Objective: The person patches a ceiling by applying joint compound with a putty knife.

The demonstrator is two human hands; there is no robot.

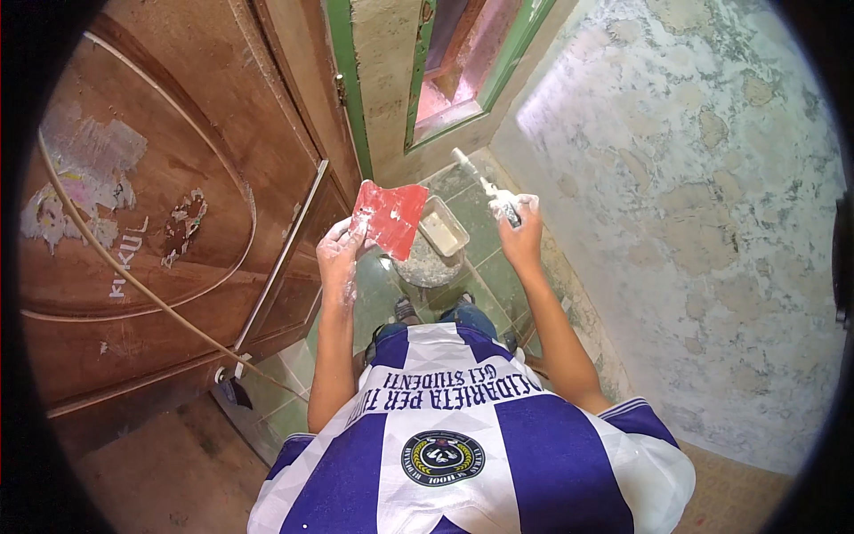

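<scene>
hands [427, 236] over green tiles [485, 267], patchy wall [694, 178]

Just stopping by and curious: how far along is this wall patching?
Done: pale filler patches dot the mottled plaster wall. In hand: left hand holds a red flat plastic scraper, right hand a putty-caked knife. Left: much wall between patches remains bare.

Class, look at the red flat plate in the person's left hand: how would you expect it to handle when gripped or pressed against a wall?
The red plate looks thin and flat, so probably light and slightly springy. The left hand pinches it by one edge and it stays straight, suggesting it is fairly stiff. White smears on its face may make it slippery.
</scene>
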